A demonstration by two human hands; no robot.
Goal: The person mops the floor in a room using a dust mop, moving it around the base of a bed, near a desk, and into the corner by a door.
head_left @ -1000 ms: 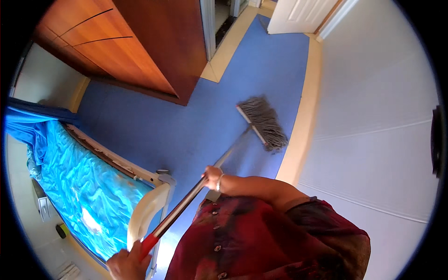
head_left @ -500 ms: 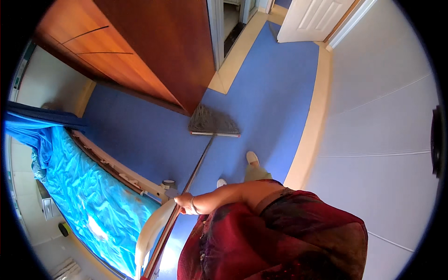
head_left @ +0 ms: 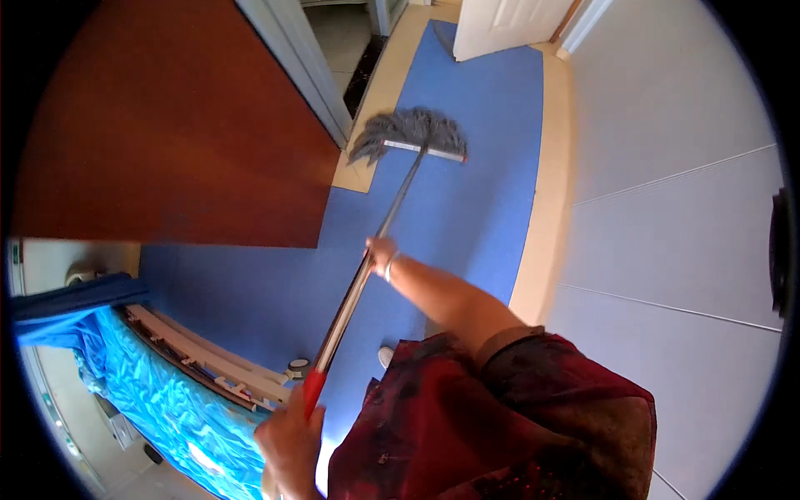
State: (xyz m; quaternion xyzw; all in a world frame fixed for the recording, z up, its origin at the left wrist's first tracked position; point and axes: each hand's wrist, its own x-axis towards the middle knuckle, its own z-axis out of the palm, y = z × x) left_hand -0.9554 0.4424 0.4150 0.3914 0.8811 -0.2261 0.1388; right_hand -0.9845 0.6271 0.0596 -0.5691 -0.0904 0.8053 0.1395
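Observation:
A flat mop with a long metal handle (head_left: 346, 308) slants from the lower left up toward the doorway. Its wide grey string head (head_left: 412, 127) lies on the floor, partly over the beige border by the door frame, with a white and red bar along the near side. My right hand (head_left: 382, 252) is closed round the middle of the handle, arm stretched forward. Lower left, my left hand (head_left: 290, 440) wraps round the red grip (head_left: 313, 390) at the handle's top end.
On the left stands a brown wooden cabinet (head_left: 175, 125). Below it, a bed (head_left: 167, 400) has a shiny blue cover and a castor (head_left: 298, 365). A white door (head_left: 508, 25) stands open at the far end. A pale wall (head_left: 667, 208) runs along the right.
The mop head has moved forward, from the cabinet's corner to beside the doorway. My right hand has reached forward with the handle, and my left hand has come into view on the red grip.

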